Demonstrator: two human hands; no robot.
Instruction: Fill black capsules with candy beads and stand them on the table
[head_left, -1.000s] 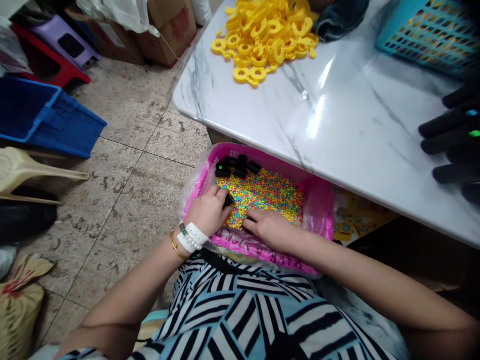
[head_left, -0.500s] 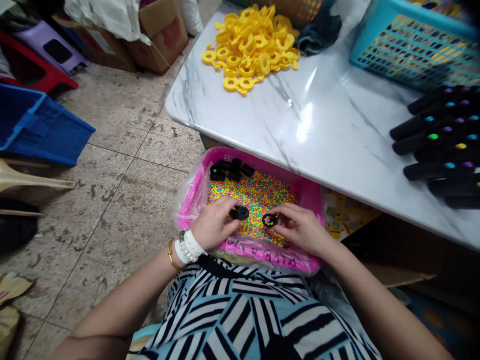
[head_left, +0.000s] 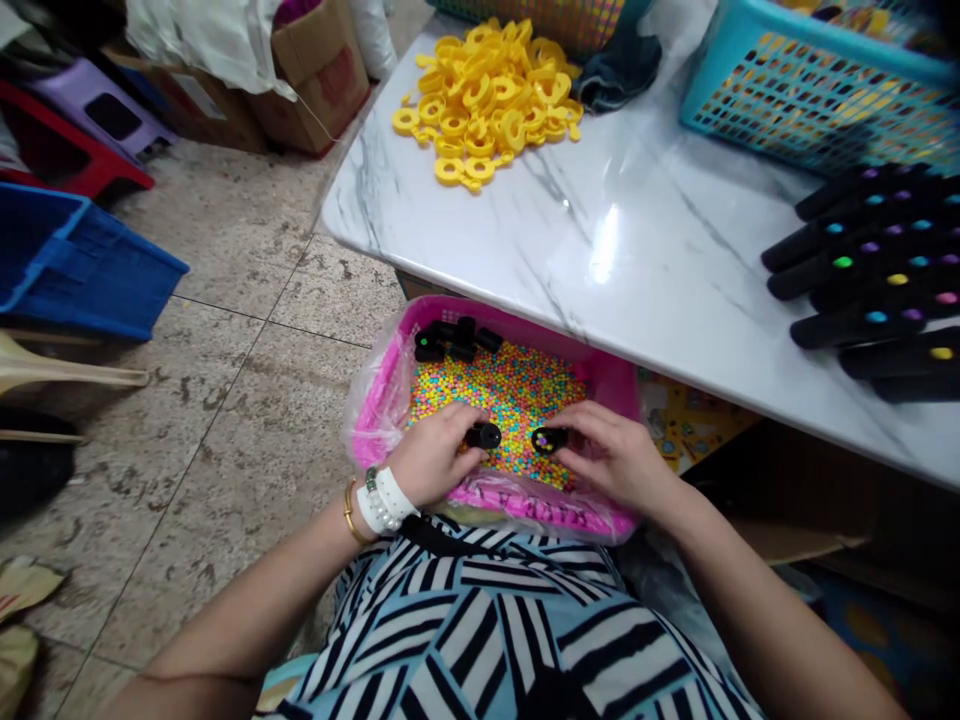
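My left hand (head_left: 435, 455) is closed round a short black cylindrical piece (head_left: 489, 436), its round end facing right. Opposite it, my right hand (head_left: 616, 455) grips a black hollow tube (head_left: 551, 440), whose open mouth shows a few coloured beads inside. The two pieces are apart, with a gap between them. Both hands are over a pink basket (head_left: 626, 395) lined with clear plastic. A bed of small multicoloured beads (head_left: 517, 385) fills its bottom. Several black pieces (head_left: 457, 338) lie on the beads at the far left of the basket.
A white marbled table (head_left: 487, 240) overhangs the basket's far side. It carries a heap of yellow ring-shaped parts (head_left: 491, 95), a dark cloth (head_left: 619, 72), a teal basket (head_left: 810, 105) and rows of black tubes (head_left: 840, 330). On the floor at left stands a blue crate (head_left: 112, 270).
The tube in my right hand has turned and moved slightly right, showing more of its mouth and side. My left hand has shifted a little with its piece. The view has moved slightly.
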